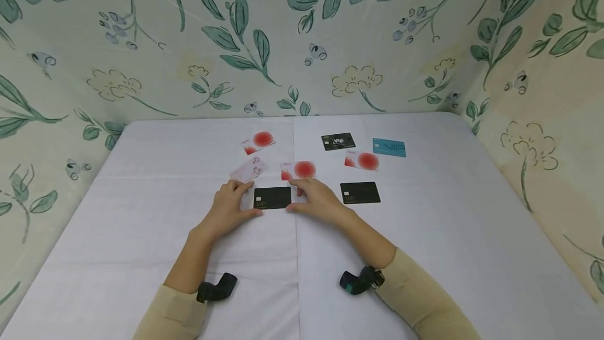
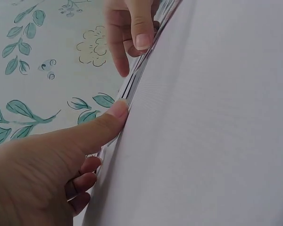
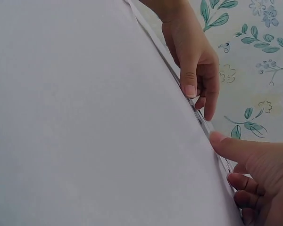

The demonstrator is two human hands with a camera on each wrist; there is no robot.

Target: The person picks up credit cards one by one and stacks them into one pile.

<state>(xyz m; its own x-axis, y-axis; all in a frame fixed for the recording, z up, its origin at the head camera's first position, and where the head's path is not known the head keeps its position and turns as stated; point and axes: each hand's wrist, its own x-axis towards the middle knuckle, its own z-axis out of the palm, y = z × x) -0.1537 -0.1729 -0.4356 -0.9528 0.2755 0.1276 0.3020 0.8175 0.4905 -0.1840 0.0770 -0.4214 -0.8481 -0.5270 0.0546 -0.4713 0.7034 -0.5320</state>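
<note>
A black VIP card (image 1: 272, 198) lies flat on the white cloth between the two hands in the head view. My left hand (image 1: 231, 206) is at its left end, thumb by the lower left corner and index finger by the upper left. At the right end is my right hand (image 1: 321, 201), its thumb at the lower right corner and its index finger by the lower edge of a white card with a red circle (image 1: 304, 169). Both hands have their fingers apart and loosely bent. In the wrist views the cards show only edge-on.
Farther back lie a pale pink card (image 1: 249, 169) and another red-circle card (image 1: 262, 139). On the right are a black Vip card (image 1: 338, 141), a blue VIP card (image 1: 389, 147), a third red-circle card (image 1: 367, 161) and a second black VIP card (image 1: 360, 192). Floral fabric (image 1: 302, 41) stands behind.
</note>
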